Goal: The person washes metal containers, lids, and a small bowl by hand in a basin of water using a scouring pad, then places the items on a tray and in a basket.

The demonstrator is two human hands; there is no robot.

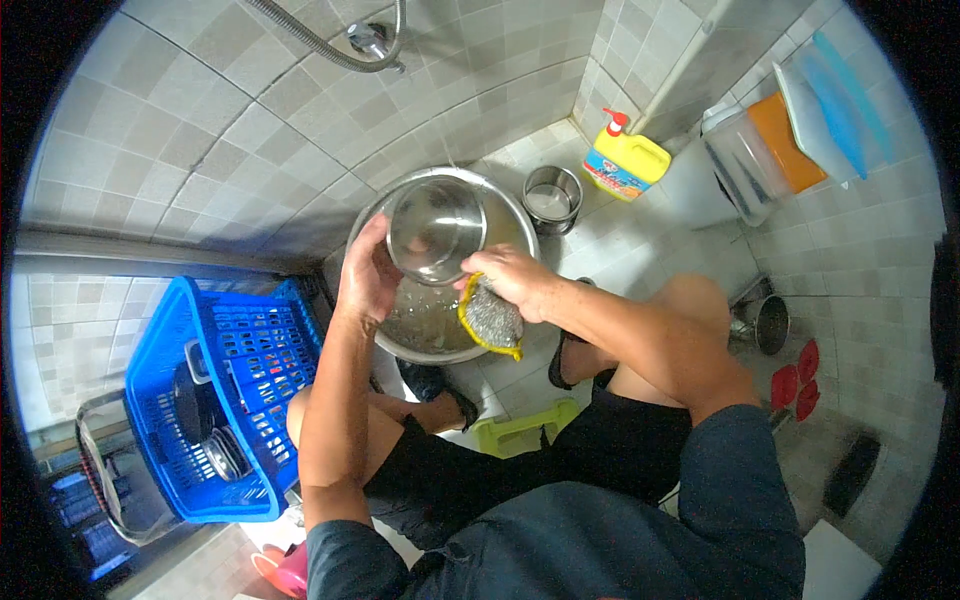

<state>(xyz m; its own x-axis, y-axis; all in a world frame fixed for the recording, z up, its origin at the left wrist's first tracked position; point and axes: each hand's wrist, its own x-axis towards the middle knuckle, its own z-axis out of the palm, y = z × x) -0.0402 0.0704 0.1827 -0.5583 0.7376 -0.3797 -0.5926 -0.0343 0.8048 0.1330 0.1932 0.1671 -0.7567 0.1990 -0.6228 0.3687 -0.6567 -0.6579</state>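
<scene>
My left hand [367,274] grips the left side of a shiny round bowl [436,229], probably metal, tilted above a large metal basin [441,358]. Murky water with small bubbles fills part of the basin. In my right hand [516,280] is a silvery mesh scrubbing pad [495,319] with a yellow border, hanging over the basin's near right rim. The right fingertips meet the lower right edge of the bowl or sit just beside it; I cannot tell which.
Right of the basin stand a metal cylindrical container [553,200] and a yellow pump jug [626,161]. A blue plastic basket [199,375] holding cookware is at left. A green plastic stool [517,431] sits beneath me. On the wall hangs a shower hose [322,49]; a metal pot [771,324] lies far right.
</scene>
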